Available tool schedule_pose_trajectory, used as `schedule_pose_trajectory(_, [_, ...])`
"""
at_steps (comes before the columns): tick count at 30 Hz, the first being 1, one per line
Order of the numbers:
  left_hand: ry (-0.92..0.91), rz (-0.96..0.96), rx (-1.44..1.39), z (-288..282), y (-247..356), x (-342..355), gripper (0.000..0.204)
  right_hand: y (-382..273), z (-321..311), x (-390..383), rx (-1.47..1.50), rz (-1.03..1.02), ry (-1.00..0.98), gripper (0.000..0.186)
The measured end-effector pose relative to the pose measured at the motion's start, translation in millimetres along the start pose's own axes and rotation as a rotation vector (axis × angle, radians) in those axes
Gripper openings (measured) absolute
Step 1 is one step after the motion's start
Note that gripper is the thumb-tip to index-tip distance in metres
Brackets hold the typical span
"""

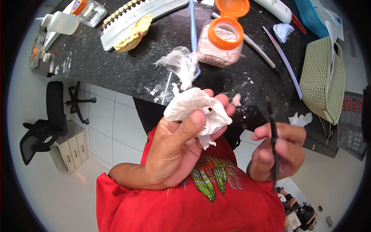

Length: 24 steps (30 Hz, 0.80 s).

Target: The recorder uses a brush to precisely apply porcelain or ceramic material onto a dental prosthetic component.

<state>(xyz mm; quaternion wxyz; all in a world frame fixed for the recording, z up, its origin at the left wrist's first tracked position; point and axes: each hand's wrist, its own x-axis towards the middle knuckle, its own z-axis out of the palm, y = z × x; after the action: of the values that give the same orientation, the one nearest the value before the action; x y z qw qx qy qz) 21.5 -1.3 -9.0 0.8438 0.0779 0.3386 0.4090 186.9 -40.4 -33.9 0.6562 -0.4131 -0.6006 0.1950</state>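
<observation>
A dark, speckled tabletop (104, 65) spans the far side of the scene. A pale green woven basket (322, 77) stands at its right end, and a grey holder (150, 11) with a row of tooth-coloured tabs lies far left. The hands are apart, both nearer than the tabletop's edge. The left hand (176, 143) grips a crumpled white tissue, thumb pressed on top; the right hand (280, 150), to its right, pinches a slim dark brush. Beyond them stands a clear jar (220, 48) of pink powder, its orange lid (234, 7) folded back, with a yellowish dental cast (135, 34) to its left. The brush (274, 139) points its tip far, well apart from the tissue (189, 102). Smallest is a pale piece (208, 110) with a dark hole, lying in the tissue just beside the thumb tip.
</observation>
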Motion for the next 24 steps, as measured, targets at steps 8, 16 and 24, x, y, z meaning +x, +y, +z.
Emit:
schedule_pose_trajectory(8, [-0.040, 0.091, 0.138, -13.2, -3.4, -1.0, 0.040, 1.4, -15.8, 0.7, -0.094, 0.240, -0.015, 0.021])
schedule_pose_trajectory(16, [-0.011, 0.192, 0.122, -19.8, -3.5, -1.2, 0.041, -0.2, -9.2, 3.6, -0.193, 0.294, 0.028, 0.017])
schedule_pose_trajectory(24, [-0.061, 0.262, 0.173, -29.8, -5.3, 2.7, 0.040, -1.0, -8.6, 7.5, -0.210, 0.290, -0.041, 0.018])
